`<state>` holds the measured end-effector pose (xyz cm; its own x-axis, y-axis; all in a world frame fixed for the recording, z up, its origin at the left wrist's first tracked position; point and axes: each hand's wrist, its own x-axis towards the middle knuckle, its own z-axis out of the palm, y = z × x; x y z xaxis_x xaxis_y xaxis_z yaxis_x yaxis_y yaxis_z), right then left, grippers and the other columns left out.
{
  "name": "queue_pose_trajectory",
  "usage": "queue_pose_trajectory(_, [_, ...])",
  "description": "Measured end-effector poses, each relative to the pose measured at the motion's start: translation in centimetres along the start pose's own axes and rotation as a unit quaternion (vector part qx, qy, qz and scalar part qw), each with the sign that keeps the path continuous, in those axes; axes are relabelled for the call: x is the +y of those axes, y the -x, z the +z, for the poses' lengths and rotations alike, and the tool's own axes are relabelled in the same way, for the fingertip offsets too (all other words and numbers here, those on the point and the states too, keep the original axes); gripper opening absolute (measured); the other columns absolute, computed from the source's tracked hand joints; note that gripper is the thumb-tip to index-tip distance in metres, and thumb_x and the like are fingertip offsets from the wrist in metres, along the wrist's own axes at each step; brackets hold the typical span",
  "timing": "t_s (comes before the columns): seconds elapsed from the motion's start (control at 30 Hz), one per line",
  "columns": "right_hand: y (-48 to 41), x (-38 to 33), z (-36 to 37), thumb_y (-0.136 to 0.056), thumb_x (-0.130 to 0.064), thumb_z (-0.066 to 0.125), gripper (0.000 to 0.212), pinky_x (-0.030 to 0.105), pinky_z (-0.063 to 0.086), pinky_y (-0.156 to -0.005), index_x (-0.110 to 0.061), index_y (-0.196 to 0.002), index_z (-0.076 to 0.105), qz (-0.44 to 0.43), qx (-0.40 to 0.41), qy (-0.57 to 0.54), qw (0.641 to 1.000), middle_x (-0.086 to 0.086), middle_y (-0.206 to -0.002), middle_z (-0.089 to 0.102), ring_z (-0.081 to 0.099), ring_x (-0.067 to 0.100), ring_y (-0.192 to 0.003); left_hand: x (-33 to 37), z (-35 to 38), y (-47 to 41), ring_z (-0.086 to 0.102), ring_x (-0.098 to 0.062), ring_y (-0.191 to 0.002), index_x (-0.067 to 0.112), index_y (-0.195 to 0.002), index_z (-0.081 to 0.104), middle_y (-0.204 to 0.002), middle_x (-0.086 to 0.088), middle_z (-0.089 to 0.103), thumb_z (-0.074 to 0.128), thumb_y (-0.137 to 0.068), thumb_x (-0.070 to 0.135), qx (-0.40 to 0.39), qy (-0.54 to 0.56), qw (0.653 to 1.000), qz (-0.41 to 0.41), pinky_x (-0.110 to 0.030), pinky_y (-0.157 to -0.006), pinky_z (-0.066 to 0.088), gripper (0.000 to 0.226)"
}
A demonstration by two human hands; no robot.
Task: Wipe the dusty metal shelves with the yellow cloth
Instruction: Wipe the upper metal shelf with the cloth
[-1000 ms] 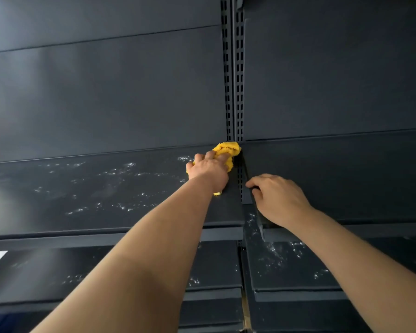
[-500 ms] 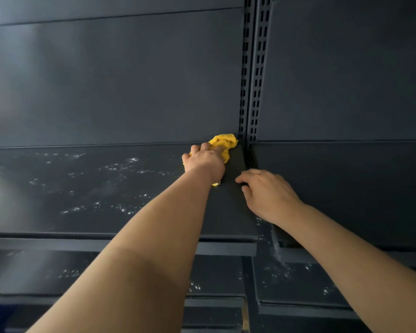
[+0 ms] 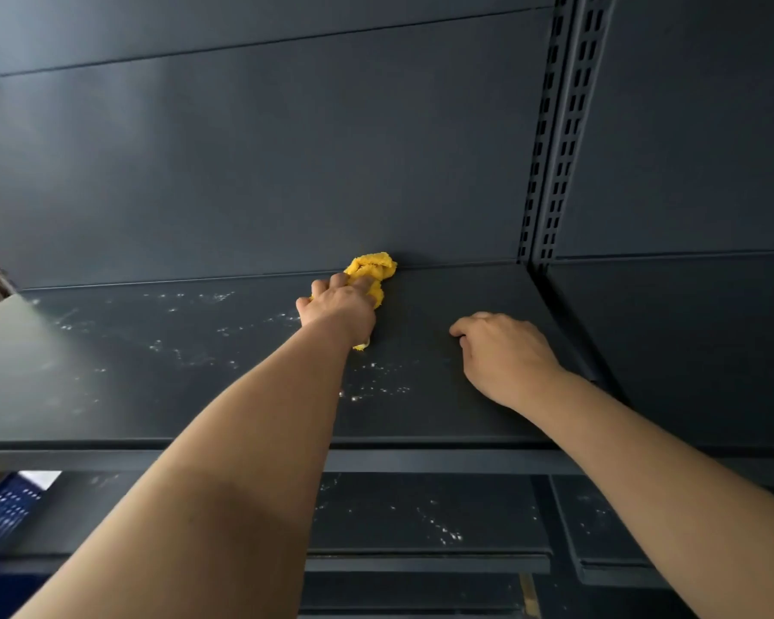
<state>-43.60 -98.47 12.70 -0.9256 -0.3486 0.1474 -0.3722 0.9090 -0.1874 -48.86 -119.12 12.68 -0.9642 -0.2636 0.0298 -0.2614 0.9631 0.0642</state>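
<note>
A dark metal shelf [image 3: 121, 377] runs across the middle of the view, with white dust specks on its left and middle. My left hand [image 3: 338, 308] presses a bunched yellow cloth [image 3: 373, 270] onto the shelf at its back edge, against the rear panel. My right hand [image 3: 506, 355] rests on the same shelf to the right of the cloth, fingers curled, nothing in it. The shelf surface between the cloth and the upright looks free of dust.
A slotted metal upright [image 3: 555, 149] stands at the back right and divides this bay from the neighbouring shelf [image 3: 689, 341]. Lower shelves [image 3: 421, 511] with dust specks lie beneath. A blue crate [image 3: 5, 511] shows at the lower left.
My left hand has slid the cloth leftward along the back edge, away from the upright. My right hand moved from the shelf seam onto the left shelf. The view has shifted left.
</note>
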Motion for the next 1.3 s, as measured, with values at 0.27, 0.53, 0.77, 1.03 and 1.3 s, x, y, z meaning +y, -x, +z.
queue_pose_trajectory(0.27, [-0.4, -1.0, -0.4, -0.099, -0.023, 0.036, 0.034, 0.031, 0.043, -0.075, -0.031, -0.124, 0.057, 0.098, -0.013, 0.007, 0.995, -0.002, -0.123, 0.061, 0.056, 0.023, -0.109, -8.0, -0.6, 0.1, 0.023, -0.031, -0.136, 0.040, -0.146, 0.022, -0.151, 0.000, 0.026, 0.036, -0.097, 0.032, -0.007, 0.014, 0.999, -0.040, -0.050, -0.111, 0.021, 0.052])
queue_pose_trajectory(0.53, [1.5, -0.2, -0.5, -0.102, -0.027, 0.030, 0.038, 0.037, 0.045, -0.096, -0.031, -0.134, 0.050, 0.085, -0.017, -0.058, 0.995, -0.004, -0.143, 0.048, 0.045, 0.022, -0.129, -6.8, -0.9, 2.4, 0.020, -0.031, -0.139, 0.040, -0.145, 0.026, -0.151, -0.002, 0.026, 0.042, -0.092, 0.021, -0.014, 0.021, 0.999, -0.044, -0.050, -0.114, 0.017, 0.059])
queue_pose_trajectory(0.77, [4.5, 1.9, -2.0, -0.098, -0.014, 0.038, 0.038, 0.039, 0.051, -0.087, -0.028, -0.127, 0.057, 0.094, 0.017, -0.073, 0.993, 0.001, -0.128, 0.060, 0.056, 0.024, -0.114, -2.2, -0.9, 5.1, 0.011, -0.029, -0.143, 0.040, -0.145, 0.025, -0.155, 0.001, 0.020, 0.039, -0.091, 0.018, -0.031, 0.043, 0.998, -0.025, -0.048, -0.114, 0.008, 0.061])
queue_pose_trajectory(1.03, [8.7, 4.9, -2.9, -0.097, -0.013, 0.043, 0.035, 0.038, 0.052, -0.087, -0.024, -0.126, 0.059, 0.064, 0.044, -0.093, 0.993, 0.000, -0.127, 0.063, 0.059, 0.023, -0.113, 6.1, -0.6, 8.1, 0.005, -0.030, -0.144, 0.042, -0.146, 0.020, -0.157, 0.002, 0.013, 0.045, -0.089, 0.013, -0.053, 0.043, 0.998, 0.012, -0.051, -0.116, 0.004, 0.069])
queue_pose_trajectory(1.3, [11.1, 7.1, -3.5, -0.093, -0.001, 0.045, 0.044, 0.041, 0.052, -0.088, -0.022, -0.130, 0.056, 0.067, 0.067, -0.086, 0.992, 0.004, -0.128, 0.060, 0.058, 0.026, -0.113, 12.4, -0.1, 11.1, 0.006, -0.031, -0.144, 0.041, -0.146, 0.022, -0.156, 0.002, 0.014, 0.047, -0.089, 0.011, -0.051, 0.038, 0.997, 0.052, -0.052, -0.116, 0.005, 0.070])
